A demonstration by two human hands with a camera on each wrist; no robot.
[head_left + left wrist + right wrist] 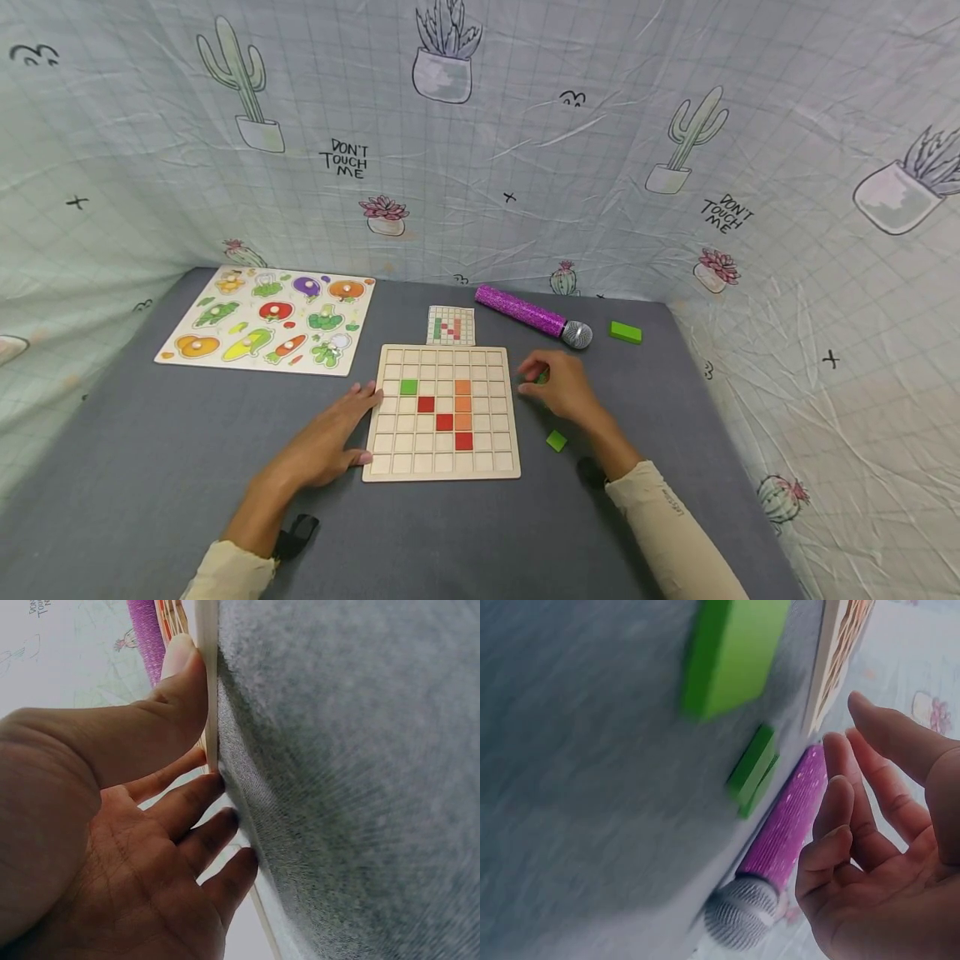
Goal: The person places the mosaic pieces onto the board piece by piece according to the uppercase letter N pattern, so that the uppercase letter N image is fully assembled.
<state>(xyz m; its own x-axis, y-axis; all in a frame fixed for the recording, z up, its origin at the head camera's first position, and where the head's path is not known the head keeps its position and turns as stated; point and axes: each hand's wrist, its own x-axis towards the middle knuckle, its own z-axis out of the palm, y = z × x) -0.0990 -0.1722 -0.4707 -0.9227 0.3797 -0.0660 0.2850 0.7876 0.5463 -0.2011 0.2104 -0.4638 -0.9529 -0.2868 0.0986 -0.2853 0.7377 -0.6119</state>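
Observation:
A wooden grid board holds one green square, three red squares and three orange squares. At its left edge is my left hand, fingers extended, with the thumb and fingertips touching the side. My right hand hovers just right of the board. Its fingers are loosely bent and the thumb stands apart, nothing between them in the right wrist view. Small green pieces lie on the table close by, partly hidden by that hand in the head view. Nearer me rests another green piece.
A small card printed with a coloured grid lies against the board's far edge. Behind the right hand is a glittery purple microphone, with a green block to its right. A vegetable puzzle board occupies the far left of the grey table.

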